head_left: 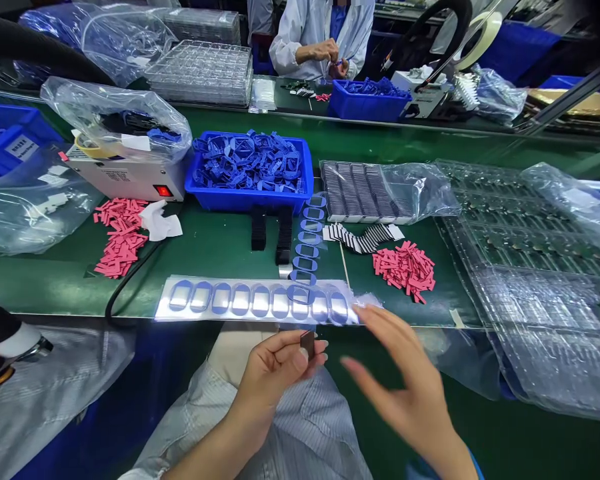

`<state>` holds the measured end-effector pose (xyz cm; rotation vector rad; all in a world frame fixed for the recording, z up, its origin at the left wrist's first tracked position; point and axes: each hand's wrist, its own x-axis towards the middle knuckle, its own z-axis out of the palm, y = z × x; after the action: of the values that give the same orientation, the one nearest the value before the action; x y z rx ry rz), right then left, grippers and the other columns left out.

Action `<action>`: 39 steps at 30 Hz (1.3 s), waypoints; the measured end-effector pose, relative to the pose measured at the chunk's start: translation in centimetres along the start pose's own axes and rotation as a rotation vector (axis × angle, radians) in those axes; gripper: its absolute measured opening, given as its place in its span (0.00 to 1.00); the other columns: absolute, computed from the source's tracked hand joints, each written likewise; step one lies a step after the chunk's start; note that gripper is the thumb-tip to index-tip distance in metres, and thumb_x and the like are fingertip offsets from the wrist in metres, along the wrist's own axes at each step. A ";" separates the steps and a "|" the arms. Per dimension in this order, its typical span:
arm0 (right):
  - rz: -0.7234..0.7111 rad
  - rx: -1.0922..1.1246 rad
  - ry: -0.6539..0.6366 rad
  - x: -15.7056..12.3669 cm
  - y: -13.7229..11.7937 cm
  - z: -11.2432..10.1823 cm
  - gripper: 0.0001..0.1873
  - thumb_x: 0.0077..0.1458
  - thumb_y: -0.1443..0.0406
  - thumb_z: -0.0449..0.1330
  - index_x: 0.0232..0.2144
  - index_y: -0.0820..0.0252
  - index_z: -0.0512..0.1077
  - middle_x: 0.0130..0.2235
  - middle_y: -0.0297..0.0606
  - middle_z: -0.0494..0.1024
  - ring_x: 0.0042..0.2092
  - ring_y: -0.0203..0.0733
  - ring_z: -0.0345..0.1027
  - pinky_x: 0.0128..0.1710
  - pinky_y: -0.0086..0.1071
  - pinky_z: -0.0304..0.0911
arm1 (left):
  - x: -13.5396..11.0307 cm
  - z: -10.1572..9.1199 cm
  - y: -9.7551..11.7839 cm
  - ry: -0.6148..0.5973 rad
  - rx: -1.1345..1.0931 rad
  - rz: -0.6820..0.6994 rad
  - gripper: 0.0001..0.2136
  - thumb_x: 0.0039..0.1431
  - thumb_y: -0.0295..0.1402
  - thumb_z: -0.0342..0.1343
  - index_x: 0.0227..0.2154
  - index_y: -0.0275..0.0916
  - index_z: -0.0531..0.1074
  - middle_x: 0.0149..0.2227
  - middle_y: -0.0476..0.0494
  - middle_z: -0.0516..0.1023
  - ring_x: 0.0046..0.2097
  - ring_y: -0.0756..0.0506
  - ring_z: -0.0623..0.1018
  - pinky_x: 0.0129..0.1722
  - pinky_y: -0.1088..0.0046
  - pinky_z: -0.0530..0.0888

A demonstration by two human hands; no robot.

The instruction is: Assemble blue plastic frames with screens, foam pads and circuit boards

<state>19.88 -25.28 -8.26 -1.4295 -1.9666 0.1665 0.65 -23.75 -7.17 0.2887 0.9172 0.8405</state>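
Note:
My left hand [275, 373] is closed in a pinch on a small dark rectangular part [307, 343], held just below the table's near edge. My right hand [405, 387] is open with fingers stretched, its tips near the right end of a clear strip [255, 300] that carries a row of blue oval frames. A second line of blue frames [307, 240] runs from the strip up to a blue bin [250, 170] full of blue frames. Two short stacks of dark parts [271, 233] stand in front of the bin.
Piles of pink pieces lie at left [120, 233] and right [405, 267]. A white box with a red switch [125, 177], a bagged tray of grey parts [375, 190] and clear blister trays [530, 267] surround them. Another person [325, 33] works across the green table.

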 end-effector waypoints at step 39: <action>0.006 0.355 0.113 2.3 -4.4 -1.4 0.13 0.49 0.77 0.62 0.33 0.55 0.74 0.28 0.33 0.73 0.33 0.40 0.66 0.32 0.37 0.63 | -1.5 0.3 0.5 -0.335 0.192 0.047 0.16 0.42 0.44 0.68 0.37 0.48 0.81 0.33 0.45 0.86 0.38 0.45 0.83 0.43 0.72 0.76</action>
<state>16.93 -25.37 -4.10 -1.1859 -1.7383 0.4069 0.15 -24.52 -5.83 0.6012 0.6786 0.7201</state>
